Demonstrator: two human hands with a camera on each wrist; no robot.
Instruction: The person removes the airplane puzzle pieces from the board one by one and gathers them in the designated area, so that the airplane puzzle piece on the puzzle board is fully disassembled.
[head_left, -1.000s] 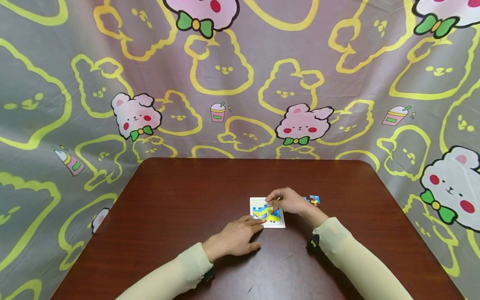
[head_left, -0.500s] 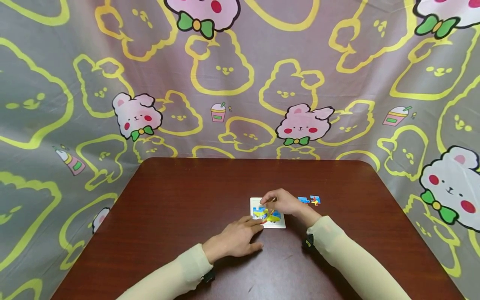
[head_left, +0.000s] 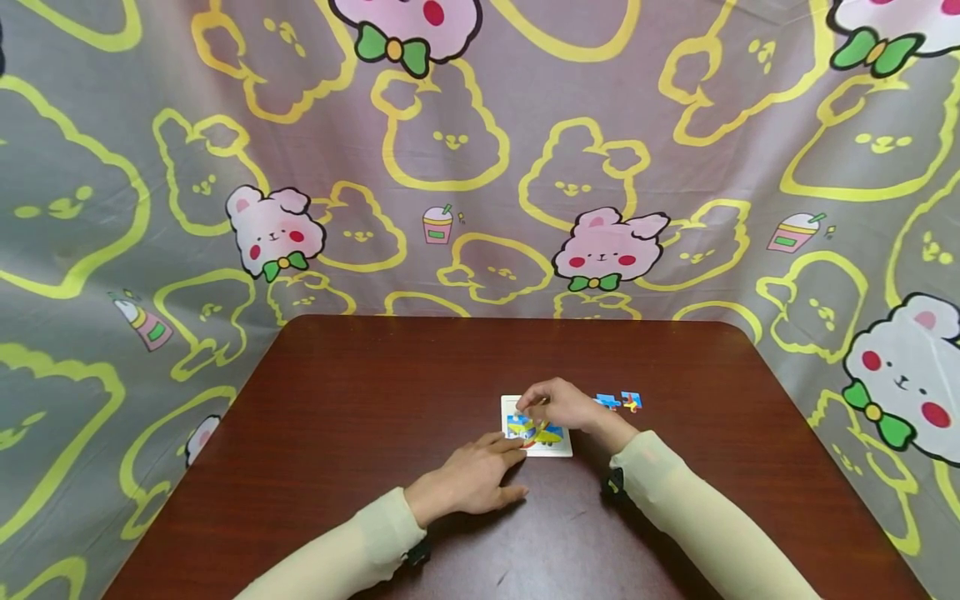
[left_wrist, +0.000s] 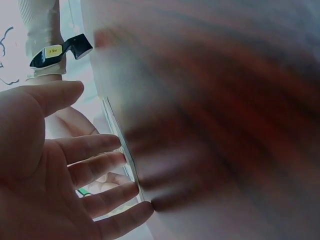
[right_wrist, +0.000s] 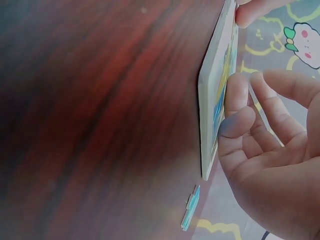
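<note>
A small jigsaw puzzle in a white frame [head_left: 558, 451], with a blue and yellow picture, lies on the brown table. Part of its upper row shows bare cream backing. My left hand [head_left: 476, 475] rests with spread, straight fingers at the frame's lower left edge; in the left wrist view its fingertips [left_wrist: 145, 207] touch that edge. Over the puzzle's upper part, my right hand [head_left: 558, 406] has its fingers bent and thumb and fingertips together, pinching a puzzle piece that the fingers largely hide. The right wrist view shows this hand [right_wrist: 280, 135] close against the puzzle's face.
Two loose puzzle pieces, a blue one [head_left: 607, 402] and one with red and yellow [head_left: 632, 402], lie right of the frame. A patterned curtain [head_left: 480, 167] hangs behind the table [head_left: 360, 375] and at both sides.
My right hand has moved left over the puzzle, uncovering more of the loose blue piece at the right. The left hand stays in place at the frame.
</note>
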